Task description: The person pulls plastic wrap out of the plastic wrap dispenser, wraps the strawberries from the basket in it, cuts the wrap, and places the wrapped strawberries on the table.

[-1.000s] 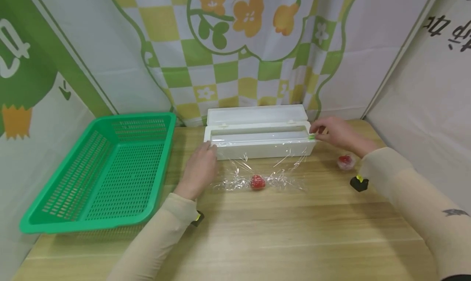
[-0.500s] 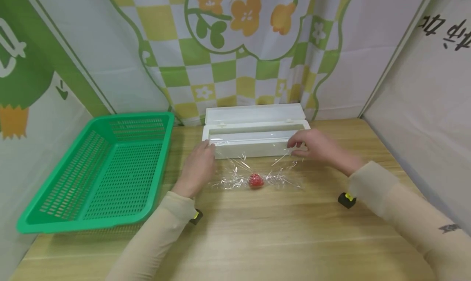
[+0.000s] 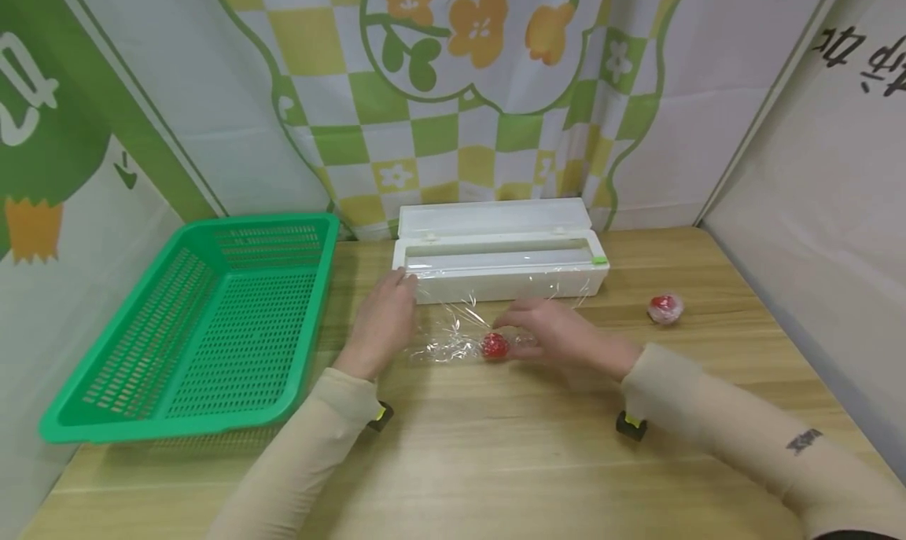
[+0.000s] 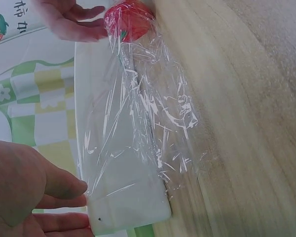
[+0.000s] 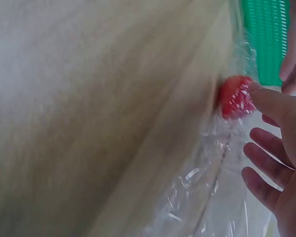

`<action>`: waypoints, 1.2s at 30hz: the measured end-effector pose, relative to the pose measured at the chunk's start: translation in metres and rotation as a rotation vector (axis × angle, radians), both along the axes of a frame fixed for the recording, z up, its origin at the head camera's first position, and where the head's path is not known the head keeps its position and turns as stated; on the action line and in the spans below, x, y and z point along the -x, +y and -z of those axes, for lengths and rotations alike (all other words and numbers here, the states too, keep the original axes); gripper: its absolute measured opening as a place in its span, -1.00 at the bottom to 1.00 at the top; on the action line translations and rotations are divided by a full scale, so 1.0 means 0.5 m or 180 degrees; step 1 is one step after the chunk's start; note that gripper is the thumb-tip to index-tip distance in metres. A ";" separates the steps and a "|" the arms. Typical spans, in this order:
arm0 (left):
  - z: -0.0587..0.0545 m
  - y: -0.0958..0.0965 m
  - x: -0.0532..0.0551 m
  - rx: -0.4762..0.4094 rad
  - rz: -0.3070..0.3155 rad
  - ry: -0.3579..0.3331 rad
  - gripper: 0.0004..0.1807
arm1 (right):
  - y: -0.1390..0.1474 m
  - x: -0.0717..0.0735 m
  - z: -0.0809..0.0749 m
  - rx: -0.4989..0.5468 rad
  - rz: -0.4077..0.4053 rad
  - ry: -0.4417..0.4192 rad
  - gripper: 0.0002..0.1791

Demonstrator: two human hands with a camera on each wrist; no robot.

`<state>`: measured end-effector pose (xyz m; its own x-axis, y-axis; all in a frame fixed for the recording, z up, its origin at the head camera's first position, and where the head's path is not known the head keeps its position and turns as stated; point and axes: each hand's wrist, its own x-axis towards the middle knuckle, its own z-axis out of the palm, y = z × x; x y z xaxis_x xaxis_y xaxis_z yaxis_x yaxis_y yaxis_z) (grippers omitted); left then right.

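A round red fruit (image 3: 495, 346), its exact kind unclear through the film, lies on clear plastic wrap (image 3: 453, 347) drawn from an open white wrap dispenser box (image 3: 510, 283). At the box's left end, my left hand (image 3: 378, 320) rests its fingertips on the corner; in the left wrist view thumb and index (image 4: 64, 182) meet the film's edge there. My right hand (image 3: 559, 334) reaches over the film beside the fruit. The right wrist view has its thumb (image 5: 271, 102) touching or just over the fruit, other fingers spread and loosely bent.
A green plastic basket (image 3: 322, 320) stands on the left of the wooden table (image 3: 495, 461). A second red fruit in wrap (image 3: 666, 309) sits to the right. The box's lid (image 3: 495, 218) stands raised near the patterned curtain (image 3: 453, 139). A green slider (image 3: 599, 261) is at the box's right end.
My right hand has left the slider at the box's right end and moved left and nearer, over the film to the fruit. My left hand has stayed at the box corner.
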<state>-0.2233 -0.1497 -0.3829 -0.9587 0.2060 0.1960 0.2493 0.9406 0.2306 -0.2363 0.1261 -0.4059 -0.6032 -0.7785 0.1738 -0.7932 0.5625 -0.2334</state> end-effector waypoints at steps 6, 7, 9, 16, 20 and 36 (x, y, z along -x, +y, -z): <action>0.001 0.003 0.002 -0.0003 0.0001 -0.0010 -0.61 | -0.015 -0.001 0.017 -0.0005 0.0002 0.0006 -0.52; 0.001 0.003 0.002 -0.0005 0.0006 -0.0014 -0.61 | -0.016 -0.002 0.018 -0.0013 -0.0002 -0.0016 -0.53; 0.001 0.003 0.003 -0.0017 0.0008 -0.0030 -0.60 | -0.018 -0.004 0.020 -0.0022 0.0005 -0.0079 -0.57; -0.003 0.005 0.003 -0.0091 -0.0034 -0.0136 -0.58 | -0.021 -0.020 0.025 0.0004 0.0083 -0.0326 -0.65; -0.008 0.007 0.003 -0.0211 -0.0096 -0.0165 -0.59 | -0.019 -0.033 0.023 0.0035 0.0121 -0.0416 -0.65; -0.011 0.005 -0.001 -0.0415 -0.0121 -0.0155 -0.62 | -0.019 -0.078 0.014 -0.0034 -0.0113 -0.0555 -0.68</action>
<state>-0.2226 -0.1473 -0.3776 -0.9744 0.1452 0.1717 0.1996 0.9104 0.3624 -0.1971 0.1163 -0.4128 -0.5954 -0.8011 0.0606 -0.7607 0.5379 -0.3632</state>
